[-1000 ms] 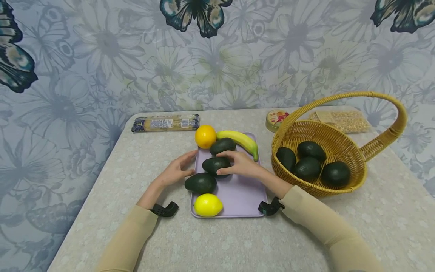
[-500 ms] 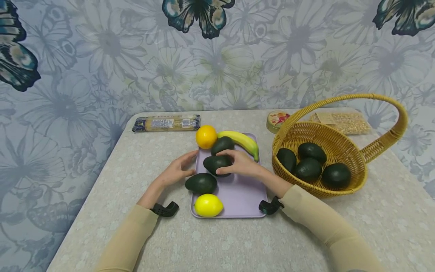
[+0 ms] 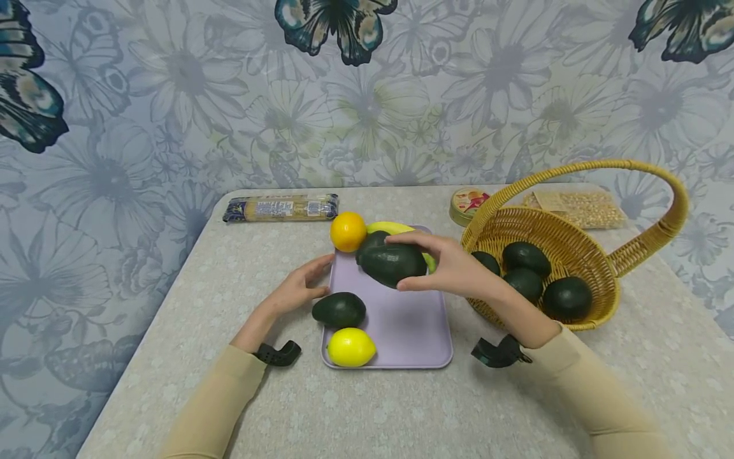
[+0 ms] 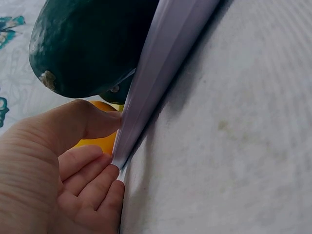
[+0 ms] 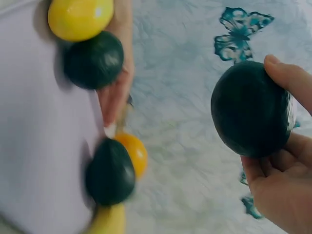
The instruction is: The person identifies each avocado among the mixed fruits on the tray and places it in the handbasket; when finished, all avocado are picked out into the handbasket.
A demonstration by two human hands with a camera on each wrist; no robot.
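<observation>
My right hand (image 3: 453, 264) grips a dark green avocado (image 3: 392, 264), raised above the lilac tray (image 3: 401, 331); in the right wrist view that avocado (image 5: 251, 109) sits between thumb and fingers. My left hand (image 3: 295, 290) rests at the tray's left edge. In the left wrist view its thumb and relaxed fingertips touch the tray's side wall (image 4: 146, 83). Near it on the tray lies another avocado (image 3: 339, 310), with a lemon (image 3: 352, 348) in front. At the back of the tray are an orange (image 3: 348, 232), a partly hidden banana (image 3: 390, 226) and a third avocado (image 5: 111, 172).
A wicker basket (image 3: 602, 299) with a tall handle stands at the right and holds several avocados (image 3: 566, 297). Behind it lie a round tin (image 3: 467, 203) and a bag of kernels (image 3: 590, 207). A packet of pasta (image 3: 281, 208) lies back left.
My right hand has lifted the middle avocado off the tray and carried it to the right. The left hand has stayed at the tray's edge.
</observation>
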